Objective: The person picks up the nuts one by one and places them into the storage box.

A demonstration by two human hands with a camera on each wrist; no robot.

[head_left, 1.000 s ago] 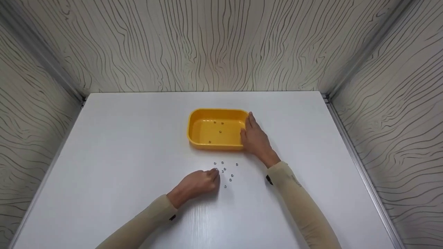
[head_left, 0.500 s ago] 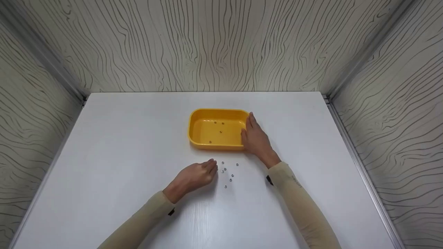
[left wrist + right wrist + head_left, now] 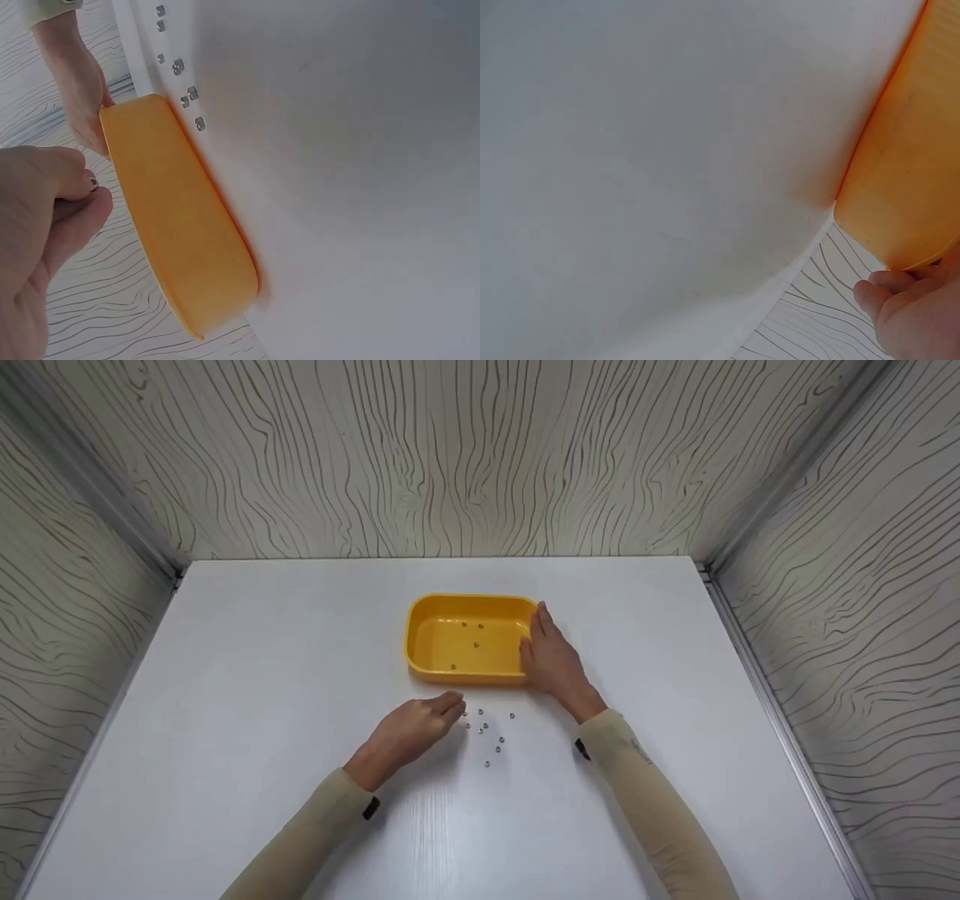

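Pinching a metal piece (image 3: 93,181) in the fingers of the left hand (image 3: 411,729), near a yellow tray (image 3: 431,645), right hand (image 3: 556,664) gripping its side, four pieces (image 3: 475,645) inside, loose pieces (image 3: 501,740) on the counter (image 3: 247,660)

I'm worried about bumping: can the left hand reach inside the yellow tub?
Probably yes. The left hand, pinching a shiny bit, is close to the yellow tub, whose top is open. It must only clear the near side; the right hand holds the right end.
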